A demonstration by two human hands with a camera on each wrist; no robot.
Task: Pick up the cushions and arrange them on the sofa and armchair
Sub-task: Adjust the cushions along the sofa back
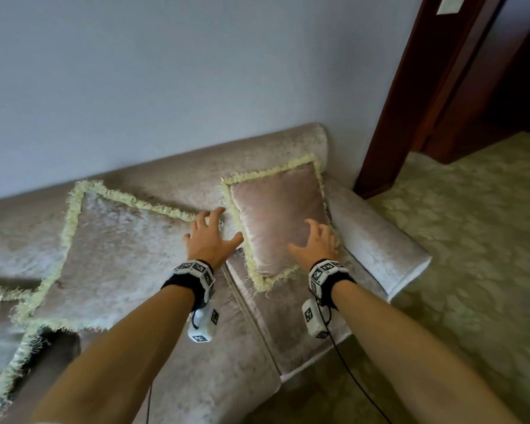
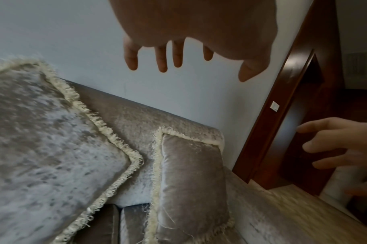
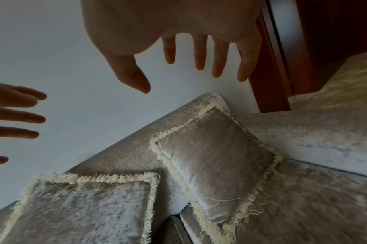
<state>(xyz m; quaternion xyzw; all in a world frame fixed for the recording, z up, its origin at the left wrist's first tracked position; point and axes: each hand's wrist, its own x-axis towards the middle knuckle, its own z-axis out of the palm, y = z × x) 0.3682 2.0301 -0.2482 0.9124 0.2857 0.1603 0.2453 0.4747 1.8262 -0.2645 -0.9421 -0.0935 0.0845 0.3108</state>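
Observation:
A small pinkish velvet cushion (image 1: 276,215) with cream fringe leans in the sofa's right corner against the backrest and armrest; it also shows as the small cushion (image 2: 191,181) and the small cushion (image 3: 216,161). A larger mottled cushion (image 1: 110,255) with the same fringe leans to its left, seen again as the large cushion (image 2: 42,156) and the large cushion (image 3: 84,211). My left hand (image 1: 210,237) hovers with spread fingers between the two cushions. My right hand (image 1: 317,243) hangs open just above the small cushion's right side. Neither hand holds anything.
The beige velvet sofa (image 1: 257,325) stands against a pale blue wall (image 1: 166,71). Its right armrest (image 1: 380,240) borders a patterned green carpet (image 1: 471,240). A dark wooden door frame (image 1: 426,87) rises at the right. Another fringed cushion edge (image 1: 0,347) lies at the far left.

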